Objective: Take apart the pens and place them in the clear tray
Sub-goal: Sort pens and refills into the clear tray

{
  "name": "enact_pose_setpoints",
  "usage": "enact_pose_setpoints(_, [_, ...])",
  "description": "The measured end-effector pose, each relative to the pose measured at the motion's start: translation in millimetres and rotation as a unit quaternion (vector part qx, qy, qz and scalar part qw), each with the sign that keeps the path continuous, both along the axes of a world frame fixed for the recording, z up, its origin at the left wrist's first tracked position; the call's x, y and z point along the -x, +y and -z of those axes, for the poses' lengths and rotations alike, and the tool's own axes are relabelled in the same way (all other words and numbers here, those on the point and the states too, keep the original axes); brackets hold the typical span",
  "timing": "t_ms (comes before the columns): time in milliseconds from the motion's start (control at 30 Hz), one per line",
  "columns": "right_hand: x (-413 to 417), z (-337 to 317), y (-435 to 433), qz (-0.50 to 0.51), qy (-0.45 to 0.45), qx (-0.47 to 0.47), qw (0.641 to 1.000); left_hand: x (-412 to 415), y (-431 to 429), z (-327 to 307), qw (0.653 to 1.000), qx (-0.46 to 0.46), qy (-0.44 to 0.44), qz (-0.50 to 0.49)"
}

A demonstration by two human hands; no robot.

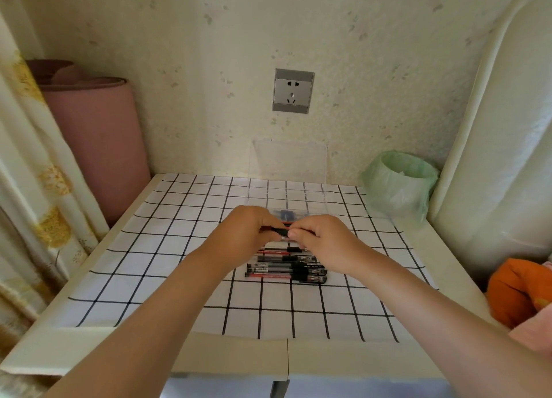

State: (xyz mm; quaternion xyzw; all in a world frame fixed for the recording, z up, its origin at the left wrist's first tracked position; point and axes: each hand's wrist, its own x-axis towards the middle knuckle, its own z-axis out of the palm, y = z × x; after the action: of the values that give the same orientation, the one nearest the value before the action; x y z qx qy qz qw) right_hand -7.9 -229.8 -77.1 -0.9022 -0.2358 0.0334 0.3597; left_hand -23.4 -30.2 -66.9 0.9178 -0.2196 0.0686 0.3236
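Observation:
My left hand [245,229] and my right hand [324,238] meet over the middle of the table, both gripping one black pen [281,232] held level between them. Below the hands lies a row of several pens [286,268], black and red, side by side on the checked cloth. Behind the hands stands the clear tray [313,200] with its lid [288,160] raised against the wall. Some dark pen parts [288,215] show inside it, partly hidden by my fingers.
A white cloth with a black grid [167,248] covers the table. A bin lined with a green bag [398,185] stands at the back right. A pink roll [98,146] leans at the back left. An orange object [519,290] lies at the right edge.

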Motion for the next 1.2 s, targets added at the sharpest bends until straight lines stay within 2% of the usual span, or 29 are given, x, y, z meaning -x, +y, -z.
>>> enact_pose_setpoints(133, [-8.1,-3.4,6.6,0.016,-0.021,0.011,1.0,-8.3,2.3,-0.6,0.999,-0.04,-0.014,-0.021])
enact_pose_setpoints(200, [-16.0,-6.9,6.0,0.035,-0.043,0.023,0.998,-12.3,5.3,3.6,0.996,-0.055,-0.047,-0.047])
enact_pose_setpoints(333, [-40.5,-7.2,-0.7,0.134,-0.122,0.047,0.982,-18.3,14.5,17.8,0.982,-0.065,-0.127,-0.12])
enact_pose_setpoints(433, [-58.8,1.7,-1.0,0.184,-0.152,0.082,0.968,-20.7,19.7,29.5,0.983,-0.063,-0.086,-0.149])
enact_pose_setpoints(533, [-72.1,10.4,3.6,0.182,-0.169,0.131,0.96,-22.2,21.4,40.8,0.984,-0.076,-0.017,-0.162])
enact_pose_setpoints(767, [-95.4,19.6,16.7,0.173,-0.156,0.222,0.947,-31.4,22.7,47.4,0.982,-0.049,0.046,-0.174])
enact_pose_setpoints(900, [-100.6,23.2,21.5,0.144,-0.085,0.209,0.964,-35.5,22.1,44.5,0.979,-0.071,0.049,-0.185])
enact_pose_setpoints(1067, [-95.4,22.1,19.6,0.106,-0.049,0.202,0.972,-36.4,22.1,45.5,0.979,-0.077,0.041,-0.186])
enact_pose_setpoints(1200, [-88.3,22.0,19.1,0.079,-0.045,0.253,0.963,-35.3,20.7,46.3,0.978,-0.082,0.034,-0.191])
